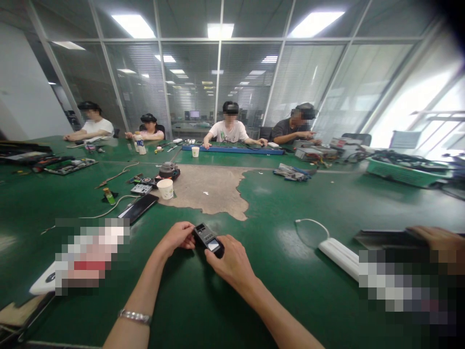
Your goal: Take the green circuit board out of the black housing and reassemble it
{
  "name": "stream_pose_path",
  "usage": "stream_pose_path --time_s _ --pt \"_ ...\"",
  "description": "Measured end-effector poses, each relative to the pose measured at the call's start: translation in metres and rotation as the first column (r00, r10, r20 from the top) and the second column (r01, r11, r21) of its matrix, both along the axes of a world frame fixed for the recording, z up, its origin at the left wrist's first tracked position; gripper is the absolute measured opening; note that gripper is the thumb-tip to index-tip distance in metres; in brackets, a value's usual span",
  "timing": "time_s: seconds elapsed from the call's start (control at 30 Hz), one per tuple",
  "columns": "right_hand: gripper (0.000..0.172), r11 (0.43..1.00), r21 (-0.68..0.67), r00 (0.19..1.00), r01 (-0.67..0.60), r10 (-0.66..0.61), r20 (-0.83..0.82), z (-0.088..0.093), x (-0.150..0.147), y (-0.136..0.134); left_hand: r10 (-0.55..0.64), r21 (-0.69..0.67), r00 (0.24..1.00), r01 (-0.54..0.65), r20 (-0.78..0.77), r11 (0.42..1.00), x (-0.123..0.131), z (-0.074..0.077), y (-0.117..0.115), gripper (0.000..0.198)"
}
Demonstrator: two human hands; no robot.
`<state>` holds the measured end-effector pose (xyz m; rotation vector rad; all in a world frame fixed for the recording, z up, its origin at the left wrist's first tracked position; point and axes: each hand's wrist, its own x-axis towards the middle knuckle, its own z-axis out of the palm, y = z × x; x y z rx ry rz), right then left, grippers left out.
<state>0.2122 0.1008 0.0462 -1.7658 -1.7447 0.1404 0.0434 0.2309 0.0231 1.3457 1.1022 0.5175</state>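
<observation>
Nearest us, a silver bracelet point(135, 317) circles the left arm point(145, 286), which reaches forward over a green surface point(276, 305); the left hand point(177, 237) and right hand point(232, 265) are both closed in a grip on a small black handheld device point(205, 234); its screen point(213, 245) faces up; we see no part of it removed; whether it touches the surface we cannot tell; a white power strip point(339, 257) lies to the right; a paper cup point(166, 189) stands farther ahead.
</observation>
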Motion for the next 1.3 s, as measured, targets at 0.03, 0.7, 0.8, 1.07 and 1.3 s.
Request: stream_pose_path --time_s 0.03,0.7,0.8,1.07,1.3 --pt "0.016 1.0 0.018 1.0 -0.006 0.006 -0.02 0.002 0.0 0.0 0.0 -0.004 1.0 0.0 0.004 1.0 0.0 0.0 0.0 0.032" --pt "0.029 0.975 -0.063 0.976 0.214 -0.216 -0.033 -0.004 0.049 0.022 0.032 -0.074 0.995 -0.025 0.092 0.997 -0.008 -0.002 0.005 0.024" --pt "0.034 0.968 -0.11 0.974 0.226 -0.225 0.02 -0.007 0.049 0.021 0.031 -0.071 0.995 -0.025 0.092 0.997 -0.01 -0.001 0.004 0.023" --pt "0.046 0.964 -0.116 0.967 0.239 -0.226 0.117 -0.012 0.05 0.018 0.012 -0.101 0.99 0.002 0.137 0.995 -0.007 0.009 -0.001 0.023" --pt "0.025 0.968 -0.058 0.969 0.245 -0.243 0.036 -0.001 0.049 0.018 -0.016 -0.12 0.992 0.031 0.122 0.992 -0.004 0.007 -0.003 0.019"
